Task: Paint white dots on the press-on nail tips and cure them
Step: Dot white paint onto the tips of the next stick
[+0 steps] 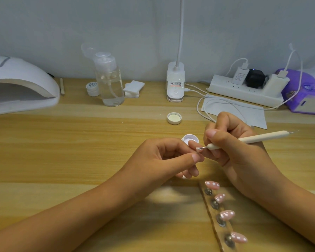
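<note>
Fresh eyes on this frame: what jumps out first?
Centre: the left hand pinches a small nail tip while the right hand holds a dotting pen, its point on that tip. Lower right, four pink tips with white dots sit in a row; far left stands a white curing lamp.

Home nail-art workstation: light wooden desk (62, 142) against a grey wall; white dome-shaped curing lamp (20, 84) at its rear left, clear pump bottle (109, 82) beside the lamp.
</note>
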A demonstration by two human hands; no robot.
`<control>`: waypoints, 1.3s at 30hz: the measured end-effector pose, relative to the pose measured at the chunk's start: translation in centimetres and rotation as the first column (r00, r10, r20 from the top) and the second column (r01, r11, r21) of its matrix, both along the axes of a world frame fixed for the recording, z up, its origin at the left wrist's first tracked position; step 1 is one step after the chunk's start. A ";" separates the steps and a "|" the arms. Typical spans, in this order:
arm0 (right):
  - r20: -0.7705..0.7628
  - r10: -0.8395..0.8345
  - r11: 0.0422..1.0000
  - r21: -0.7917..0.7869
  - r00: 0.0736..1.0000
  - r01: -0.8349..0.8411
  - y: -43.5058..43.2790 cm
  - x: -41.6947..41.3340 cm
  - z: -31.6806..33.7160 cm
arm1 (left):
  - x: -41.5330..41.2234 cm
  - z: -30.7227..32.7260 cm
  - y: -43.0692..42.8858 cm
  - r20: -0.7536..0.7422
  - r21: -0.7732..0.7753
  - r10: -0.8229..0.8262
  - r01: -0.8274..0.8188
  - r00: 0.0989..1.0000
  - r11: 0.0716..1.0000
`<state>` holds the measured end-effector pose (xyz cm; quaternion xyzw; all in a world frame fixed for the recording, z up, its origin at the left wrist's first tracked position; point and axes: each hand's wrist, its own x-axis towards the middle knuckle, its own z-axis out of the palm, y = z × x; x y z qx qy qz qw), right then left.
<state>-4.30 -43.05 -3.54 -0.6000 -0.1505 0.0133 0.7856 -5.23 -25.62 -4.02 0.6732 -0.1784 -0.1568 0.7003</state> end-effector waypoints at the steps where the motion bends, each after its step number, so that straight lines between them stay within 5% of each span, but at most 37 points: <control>1: 0.002 0.006 1.000 -0.005 1.000 -0.006 0.0 0.0 0.0 | 0.0 0.0 0.0 0.001 0.001 0.001 -0.001 1.000 1.000; 11: -0.022 0.052 0.995 0.090 0.998 -0.050 -0.2 -0.2 0.3 | 0.1 -0.2 -0.1 0.003 0.004 0.004 -0.004 1.000 1.000; 18: 0.093 0.097 0.994 -0.063 0.991 -0.091 -0.5 -0.4 0.2 | 0.1 -0.3 -0.1 -0.001 0.007 0.017 -0.017 1.000 1.000; 26: 0.132 0.136 0.990 -0.043 0.982 -0.131 -0.4 -0.7 0.2 | 0.0 -0.2 -0.1 0.008 -0.002 0.013 -0.013 1.000 1.000; 32: -0.050 -0.006 0.982 0.189 0.999 0.015 -0.8 0.8 0.3 | 0.2 -0.2 -0.1 -0.030 -0.071 0.040 -0.042 0.999 0.997; 36: 0.081 -0.263 0.958 -0.098 0.961 0.270 -1.6 2.0 0.2 | 0.3 -0.2 -0.1 -0.060 -0.120 0.066 -0.073 0.996 0.990; 39: 0.161 -0.229 0.946 -0.195 0.960 0.259 -1.5 2.3 0.0 | 0.4 -0.1 0.0 -0.082 -0.146 0.116 -0.127 0.990 0.981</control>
